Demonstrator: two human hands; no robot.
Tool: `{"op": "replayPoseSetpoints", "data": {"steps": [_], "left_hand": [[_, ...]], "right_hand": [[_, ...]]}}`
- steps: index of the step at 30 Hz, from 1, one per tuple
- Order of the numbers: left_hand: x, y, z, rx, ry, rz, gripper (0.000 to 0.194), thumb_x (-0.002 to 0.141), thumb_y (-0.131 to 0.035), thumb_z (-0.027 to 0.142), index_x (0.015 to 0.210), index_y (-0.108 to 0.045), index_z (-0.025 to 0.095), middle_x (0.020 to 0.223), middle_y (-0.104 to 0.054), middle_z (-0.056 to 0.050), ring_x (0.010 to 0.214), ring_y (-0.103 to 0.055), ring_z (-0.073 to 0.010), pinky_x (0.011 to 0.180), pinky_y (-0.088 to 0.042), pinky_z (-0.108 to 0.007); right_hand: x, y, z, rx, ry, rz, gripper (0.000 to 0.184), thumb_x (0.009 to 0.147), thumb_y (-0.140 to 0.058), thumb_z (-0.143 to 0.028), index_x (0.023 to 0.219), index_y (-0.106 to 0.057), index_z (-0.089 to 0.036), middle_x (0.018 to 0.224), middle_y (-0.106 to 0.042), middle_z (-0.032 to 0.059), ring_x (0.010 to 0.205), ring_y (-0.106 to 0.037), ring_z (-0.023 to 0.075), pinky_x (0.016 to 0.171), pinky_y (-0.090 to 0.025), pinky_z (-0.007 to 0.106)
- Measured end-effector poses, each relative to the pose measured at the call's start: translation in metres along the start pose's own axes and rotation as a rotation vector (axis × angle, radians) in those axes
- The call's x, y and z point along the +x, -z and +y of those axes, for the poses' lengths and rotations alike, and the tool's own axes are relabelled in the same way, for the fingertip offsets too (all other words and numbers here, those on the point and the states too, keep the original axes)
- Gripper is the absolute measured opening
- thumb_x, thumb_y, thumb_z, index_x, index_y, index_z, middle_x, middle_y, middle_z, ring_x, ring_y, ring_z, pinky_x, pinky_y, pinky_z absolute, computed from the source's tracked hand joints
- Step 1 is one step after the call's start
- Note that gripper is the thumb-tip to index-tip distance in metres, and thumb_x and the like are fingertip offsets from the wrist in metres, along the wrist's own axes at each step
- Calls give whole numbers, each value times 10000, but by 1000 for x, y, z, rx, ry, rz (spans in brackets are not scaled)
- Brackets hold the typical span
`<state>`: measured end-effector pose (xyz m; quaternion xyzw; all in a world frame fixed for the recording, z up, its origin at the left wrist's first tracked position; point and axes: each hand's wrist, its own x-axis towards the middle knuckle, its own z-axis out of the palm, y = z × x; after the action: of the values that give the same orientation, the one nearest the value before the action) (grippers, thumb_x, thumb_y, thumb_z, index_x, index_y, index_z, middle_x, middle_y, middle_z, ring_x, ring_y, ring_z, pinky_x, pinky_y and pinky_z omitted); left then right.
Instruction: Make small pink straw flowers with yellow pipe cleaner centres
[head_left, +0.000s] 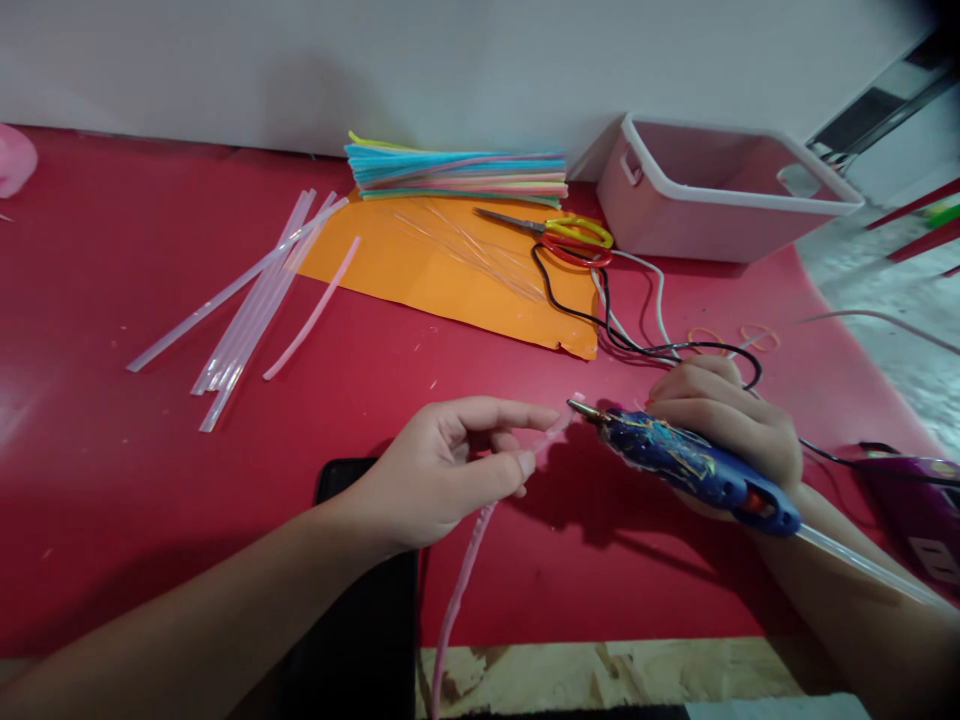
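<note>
While the bare left hand (442, 475) pinches a long, thin, slightly bumpy pink strip (466, 565) between thumb and fingers, the bare right hand (724, 425) is wrapped around a dark-blue plastic glue gun (675, 458) crusted with stringy, multicoloured residue. Its tapered metal nozzle (586, 409) sits right at the strip's upper end; whether they touch, I cannot tell. The strip's lower part hangs past the front edge of the smooth red tabletop (150, 500). A clear, glossy rod (862, 567) juts from the gun's rear. Farther back, similar translucent sticks (251, 315) lie loosely overlapped beside a flat orange sheet (435, 275).
</note>
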<state>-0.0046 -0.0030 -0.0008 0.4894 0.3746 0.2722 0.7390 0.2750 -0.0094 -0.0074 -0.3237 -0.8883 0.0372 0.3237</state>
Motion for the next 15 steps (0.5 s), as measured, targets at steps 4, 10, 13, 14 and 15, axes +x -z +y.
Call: {"op": "replayPoseSetpoints", "data": {"steps": [4,10,13,14,15], "left_hand": [[0,1,0,2,-1,-15,342,786,-643,165,1108,-733,237,687,-507,35,539,-433,-53,496,-346,-181],[-1,1,1,5,-5,-28,333,798,-641,177,1114,-730,232,691,-504,34,539,-442,-53,496,-351,-183],[-1,1,0,3,-5,-27,338,796,-642,179,1118,-731,230,695,-509,30,544,-445,-55,497,-354,-184],[-1,1,0,1,-6,-28,340,795,-643,181,1119,-731,232,696,-509,30,545,-446,-55,498,-354,-184],[0,1,0,0,-5,-27,340,795,-643,182,1118,-732,234,697,-511,30,547,-449,-56,499,-355,-183]], "right_hand": [[0,0,0,1,-4,10,186,948,-488,-351,934,-589,-196,728,-586,49,653,-570,191,687,-391,420],[-1,0,2,31,-11,14,155,913,-522,-335,946,-591,-201,733,-587,52,649,-572,207,686,-392,438],[-2,-1,2,34,-10,24,143,899,-530,-325,942,-593,-204,731,-586,51,645,-571,210,681,-392,439],[-2,-1,3,32,-11,27,131,897,-530,-311,938,-593,-203,730,-587,51,644,-569,208,681,-393,439],[-2,-1,3,29,-12,29,120,895,-531,-296,937,-594,-203,731,-589,51,645,-568,207,682,-395,438]]}}
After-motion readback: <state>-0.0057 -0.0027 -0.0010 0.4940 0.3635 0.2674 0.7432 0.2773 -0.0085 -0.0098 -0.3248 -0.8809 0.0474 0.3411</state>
